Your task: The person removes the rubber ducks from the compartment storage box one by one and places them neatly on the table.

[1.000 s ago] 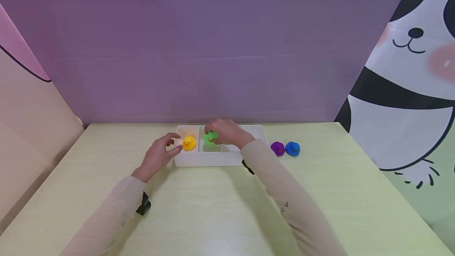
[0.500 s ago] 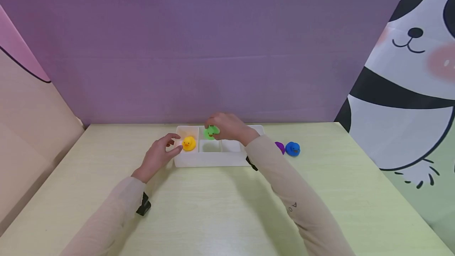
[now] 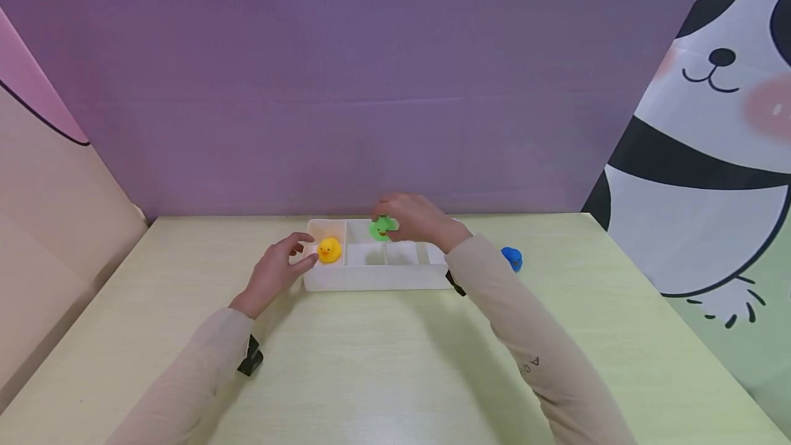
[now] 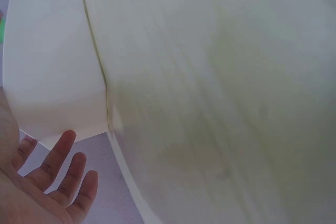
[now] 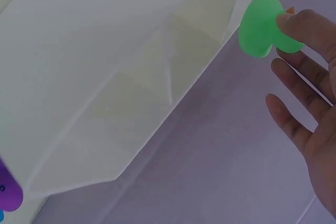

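A green rubber duck is pinched between the thumb and fingers of my right hand, over the back of the white divided tray. In the right wrist view the same hand holds the duck beyond the tray's far rim. My left hand lies at the tray's left end with fingers loosely spread, its thumb tip close to a yellow rubber duck in the leftmost compartment. The left wrist view shows these relaxed fingers beside the tray's end wall.
To the right of the tray a blue rubber duck stands on the pale wooden table, partly behind the right sleeve. A purple duck shows at the right wrist view's left edge. A purple backdrop rises behind the table.
My right hand has lifted the green duck from its place in the tray, then carried it right. The purple duck has passed behind the sleeve in the head view. My left hand has stayed put.
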A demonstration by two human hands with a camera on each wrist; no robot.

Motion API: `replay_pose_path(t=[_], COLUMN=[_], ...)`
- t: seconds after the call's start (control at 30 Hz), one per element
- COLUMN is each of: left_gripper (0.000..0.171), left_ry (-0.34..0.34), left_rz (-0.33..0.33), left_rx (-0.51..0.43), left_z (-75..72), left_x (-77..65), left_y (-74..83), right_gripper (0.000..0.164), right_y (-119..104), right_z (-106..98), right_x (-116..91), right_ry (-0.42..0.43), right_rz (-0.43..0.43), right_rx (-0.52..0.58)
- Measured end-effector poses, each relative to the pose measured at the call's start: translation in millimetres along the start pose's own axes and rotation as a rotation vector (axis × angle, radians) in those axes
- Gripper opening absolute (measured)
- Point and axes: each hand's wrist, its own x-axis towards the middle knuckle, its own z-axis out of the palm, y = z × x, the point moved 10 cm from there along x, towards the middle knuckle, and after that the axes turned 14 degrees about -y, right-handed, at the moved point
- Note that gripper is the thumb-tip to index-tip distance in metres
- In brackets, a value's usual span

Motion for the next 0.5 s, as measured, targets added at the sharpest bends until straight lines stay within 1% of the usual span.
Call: replay_pose_path(t=[0.2, 0.5], left_gripper=[0.04, 0.04], left_ry=[0.002, 0.002], left_rz=[0.004, 0.001], left_rx=[0.008, 0.004], left_z=[-0.6, 0.0], left_x=[-0.9, -0.8], left_y=[1.1, 0.8], right_gripper=[0.031, 0.029], right_y=[15, 36], right_z=[3, 4], right_x=[-15, -37], right_ry=[0.005, 0.017], right_rz=[0.022, 0.082], right_rx=[0.031, 0.064])
